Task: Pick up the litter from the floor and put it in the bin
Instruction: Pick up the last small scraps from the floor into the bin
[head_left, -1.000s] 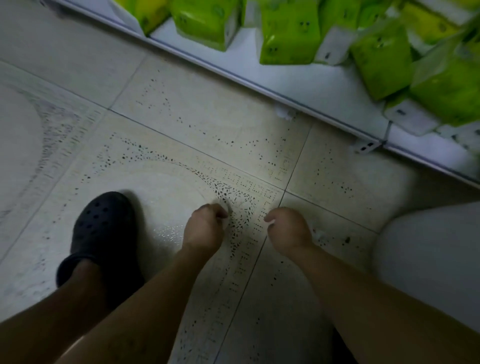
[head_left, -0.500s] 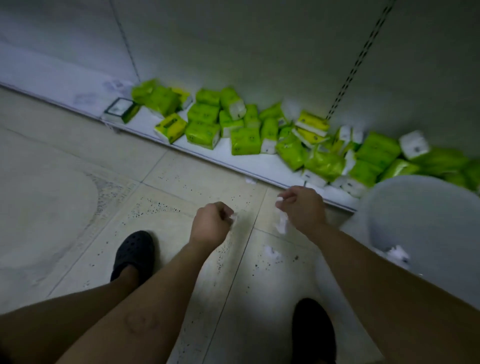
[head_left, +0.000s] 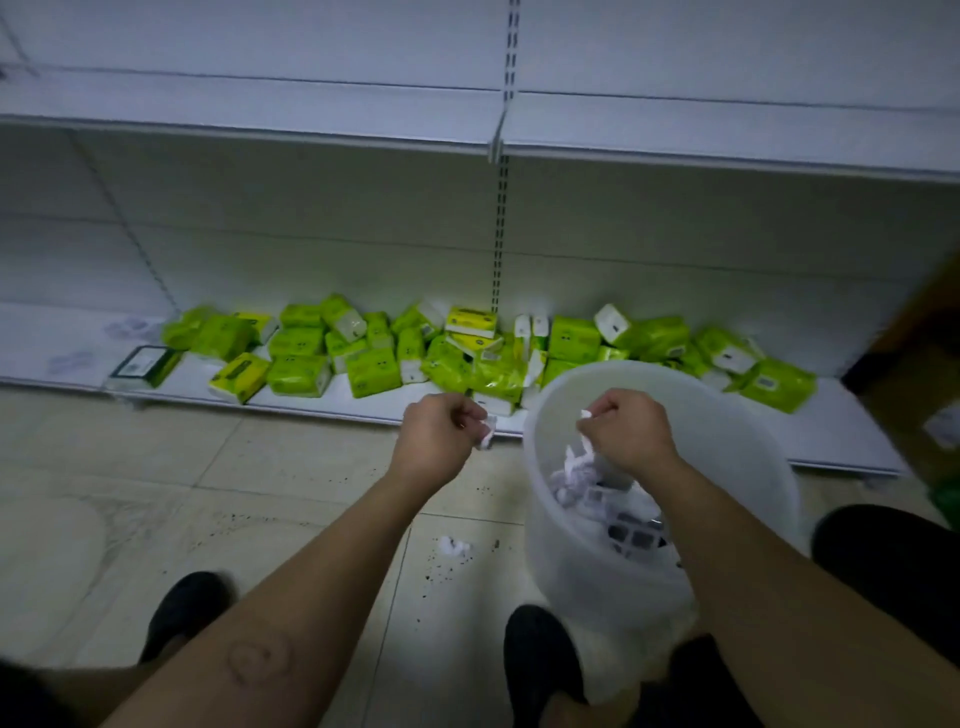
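A white translucent bin stands on the tiled floor at the right, with crumpled white paper inside. My right hand is over the bin's mouth and pinches a white paper scrap. My left hand hovers just left of the bin's rim, fingers curled round another small white scrap. One more crumpled white scrap lies on the floor left of the bin's base.
A low white shelf along the wall carries several green and yellow tissue packs. My two dark shoes stand on the tiles. A dark round object sits at the right, behind the bin.
I have risen from the floor, so the view lifted to show the shelves. Both hands came up with paper scraps, and my right hand moved over the bin.
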